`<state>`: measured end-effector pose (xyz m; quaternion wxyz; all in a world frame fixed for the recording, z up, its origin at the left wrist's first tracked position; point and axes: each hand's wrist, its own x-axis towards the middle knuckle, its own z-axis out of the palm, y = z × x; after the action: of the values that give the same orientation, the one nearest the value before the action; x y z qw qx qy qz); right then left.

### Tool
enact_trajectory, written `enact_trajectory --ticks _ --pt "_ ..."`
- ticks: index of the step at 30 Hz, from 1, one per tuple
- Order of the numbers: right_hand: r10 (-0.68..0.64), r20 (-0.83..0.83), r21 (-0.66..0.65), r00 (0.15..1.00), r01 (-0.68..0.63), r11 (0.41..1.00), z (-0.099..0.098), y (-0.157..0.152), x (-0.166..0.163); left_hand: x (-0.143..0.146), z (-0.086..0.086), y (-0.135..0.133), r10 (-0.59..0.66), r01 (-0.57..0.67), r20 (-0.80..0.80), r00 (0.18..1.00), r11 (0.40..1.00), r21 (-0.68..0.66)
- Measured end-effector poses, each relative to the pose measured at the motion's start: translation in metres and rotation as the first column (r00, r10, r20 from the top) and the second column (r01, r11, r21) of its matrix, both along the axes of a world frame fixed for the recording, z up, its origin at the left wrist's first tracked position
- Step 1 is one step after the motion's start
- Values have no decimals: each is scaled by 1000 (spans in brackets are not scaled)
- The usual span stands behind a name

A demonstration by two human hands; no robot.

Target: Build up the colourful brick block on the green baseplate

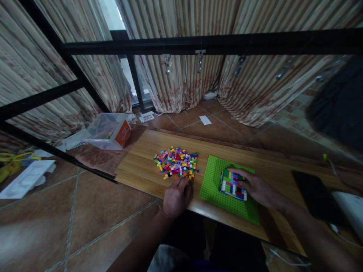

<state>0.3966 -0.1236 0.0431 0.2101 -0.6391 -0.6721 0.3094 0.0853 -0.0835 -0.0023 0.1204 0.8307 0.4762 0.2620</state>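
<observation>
A loose pile of small multicoloured toy bricks (176, 161) lies on the wooden table. At the pile's near edge is my left hand (176, 197), its fingers curled and pinched together at the bricks. Whatever those fingers hold is too small and too hidden to make out. To the right, a green studded baseplate (210, 185) carries a block-shaped brick build (231, 187) with white, red, blue and purple bricks on its face. My right hand (256, 187) reaches in from the right and grips this build, fingers over its far edge and top. The hand covers part of it.
The narrow wooden table (136, 162) runs left to right before me. A dark flat tablet-like thing (314, 196) and a white object (350, 209) lie at its right end. A clear plastic box (106, 130) stands beyond the left end. A black metal rail (181, 46) crosses ahead.
</observation>
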Motion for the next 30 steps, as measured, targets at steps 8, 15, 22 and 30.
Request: enact_trajectory --ticks 8,15,22,30 --pt "-5 32 78 999 2 997 -2 7 -1 6 0 0 79 -80 -67 995 997 -7" --pt "-130 85 312 988 98 945 11 9 -45 6 1 0 94 -95 -14 995 994 -47" --pt "41 11 362 999 -42 931 5 44 -134 -20 4 -6 30 1 225 974 991 -135" --pt "117 176 342 977 -172 924 -13 94 -186 -51 9 4 172 -132 276 946 979 -157"
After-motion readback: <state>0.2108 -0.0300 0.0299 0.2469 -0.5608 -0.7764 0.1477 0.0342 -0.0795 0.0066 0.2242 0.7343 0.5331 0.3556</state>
